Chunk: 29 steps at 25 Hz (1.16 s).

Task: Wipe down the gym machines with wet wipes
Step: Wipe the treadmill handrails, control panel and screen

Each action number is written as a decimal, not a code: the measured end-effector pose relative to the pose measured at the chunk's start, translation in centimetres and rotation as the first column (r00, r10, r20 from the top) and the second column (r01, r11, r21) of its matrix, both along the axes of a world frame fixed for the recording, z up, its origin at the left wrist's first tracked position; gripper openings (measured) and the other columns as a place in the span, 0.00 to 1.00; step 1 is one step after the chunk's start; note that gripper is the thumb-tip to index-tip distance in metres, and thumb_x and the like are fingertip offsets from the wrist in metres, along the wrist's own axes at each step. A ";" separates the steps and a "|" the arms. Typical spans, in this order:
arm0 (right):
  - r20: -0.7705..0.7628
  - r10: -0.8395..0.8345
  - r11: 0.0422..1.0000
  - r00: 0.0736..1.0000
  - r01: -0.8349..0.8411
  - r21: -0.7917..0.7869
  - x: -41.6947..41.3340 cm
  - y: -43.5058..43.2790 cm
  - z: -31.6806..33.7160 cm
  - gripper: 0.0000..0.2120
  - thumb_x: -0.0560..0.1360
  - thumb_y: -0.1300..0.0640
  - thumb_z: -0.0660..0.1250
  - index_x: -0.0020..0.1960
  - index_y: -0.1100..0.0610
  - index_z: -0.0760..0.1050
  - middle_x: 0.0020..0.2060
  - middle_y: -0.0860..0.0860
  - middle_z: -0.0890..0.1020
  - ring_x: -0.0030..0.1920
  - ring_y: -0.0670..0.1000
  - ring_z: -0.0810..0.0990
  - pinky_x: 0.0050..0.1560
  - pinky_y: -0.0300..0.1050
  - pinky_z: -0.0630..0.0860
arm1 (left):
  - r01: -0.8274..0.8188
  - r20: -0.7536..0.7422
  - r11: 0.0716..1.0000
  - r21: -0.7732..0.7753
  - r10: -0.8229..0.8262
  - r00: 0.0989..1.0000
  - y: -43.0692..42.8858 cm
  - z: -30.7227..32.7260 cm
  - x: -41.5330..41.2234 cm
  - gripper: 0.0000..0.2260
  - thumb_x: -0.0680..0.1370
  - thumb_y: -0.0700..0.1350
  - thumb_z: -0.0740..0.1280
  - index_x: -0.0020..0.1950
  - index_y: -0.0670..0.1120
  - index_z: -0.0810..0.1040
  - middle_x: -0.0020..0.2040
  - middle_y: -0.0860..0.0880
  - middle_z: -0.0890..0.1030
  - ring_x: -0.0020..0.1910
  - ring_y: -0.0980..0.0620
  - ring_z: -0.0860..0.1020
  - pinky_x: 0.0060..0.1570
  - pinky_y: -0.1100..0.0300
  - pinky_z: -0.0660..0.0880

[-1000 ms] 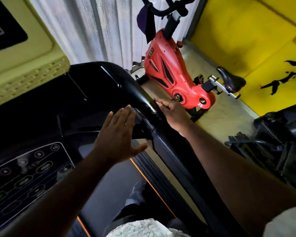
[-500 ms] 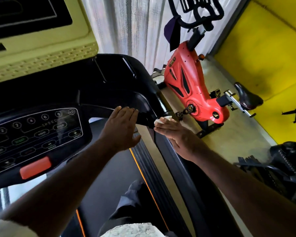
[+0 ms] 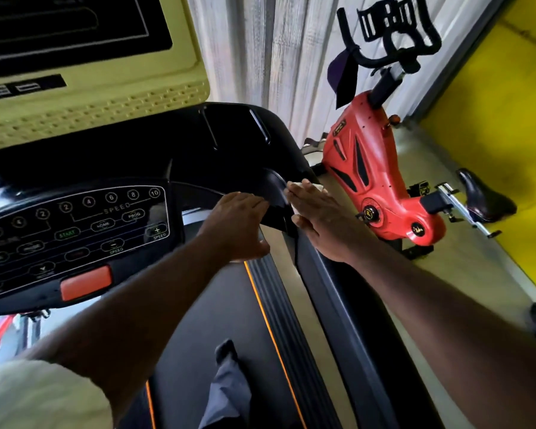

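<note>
The right hand (image 3: 319,218), fingers straight, is pressing a white wet wipe (image 3: 295,209) against the outer side of the treadmill's black handrail (image 3: 276,193). The left hand (image 3: 239,224) is lying flat and open against the rail's inner side. The control panel (image 3: 75,230) is sitting left of the hands, and a red exercise bike (image 3: 375,181) is standing to their right.

Pale cream short sleeve (image 3: 34,394), slate-grey trouser leg (image 3: 228,394), dark shoe (image 3: 226,348).

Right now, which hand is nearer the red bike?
Right. The right hand presses the wipe flat on the outer side of the treadmill rail, the side facing the bike. The left hand rests on the rail's inner side, farther away.
</note>
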State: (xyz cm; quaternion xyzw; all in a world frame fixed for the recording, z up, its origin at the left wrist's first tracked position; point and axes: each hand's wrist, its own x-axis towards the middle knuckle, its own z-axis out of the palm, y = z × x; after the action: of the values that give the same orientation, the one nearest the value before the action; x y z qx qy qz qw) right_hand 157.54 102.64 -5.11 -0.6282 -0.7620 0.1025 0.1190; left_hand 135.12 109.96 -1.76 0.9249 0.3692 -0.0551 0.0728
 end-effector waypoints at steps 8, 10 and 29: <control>0.142 -0.152 0.928 0.978 0.191 -0.320 -1.0 8.4 2.6 0.49 0.76 0.20 0.40 0.84 0.49 0.32 0.83 0.44 0.34 0.82 0.45 0.33 0.83 0.53 0.40 | 0.090 0.120 0.973 -0.213 -0.065 0.991 4.6 1.8 -0.8 0.22 0.77 0.54 0.72 0.70 0.52 0.78 0.57 0.52 0.84 0.57 0.52 0.81 0.58 0.56 0.75; 0.077 -0.314 0.864 0.946 0.319 -0.390 -0.9 8.8 2.5 0.52 0.73 0.17 0.41 0.83 0.48 0.30 0.83 0.44 0.35 0.82 0.45 0.34 0.83 0.56 0.41 | 0.047 0.181 0.964 -0.261 0.001 0.983 6.0 2.0 -1.3 0.19 0.78 0.53 0.71 0.67 0.49 0.78 0.57 0.50 0.82 0.55 0.51 0.81 0.55 0.54 0.79; 0.023 -0.055 0.936 0.998 0.060 -0.347 -0.2 20.2 2.9 0.63 0.66 0.13 0.39 0.84 0.57 0.34 0.84 0.50 0.34 0.82 0.46 0.31 0.83 0.50 0.40 | -0.003 0.096 1.000 0.009 0.002 0.995 14.9 -3.0 -1.6 0.55 0.74 0.79 0.56 0.84 0.36 0.54 0.86 0.39 0.51 0.85 0.41 0.45 0.82 0.42 0.45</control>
State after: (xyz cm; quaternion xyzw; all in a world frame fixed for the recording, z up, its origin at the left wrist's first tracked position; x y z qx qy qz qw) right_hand 157.39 122.89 -2.26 -0.6620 -0.7140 0.2279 0.0044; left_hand 133.54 124.91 -4.76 0.9264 0.3665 -0.0088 0.0863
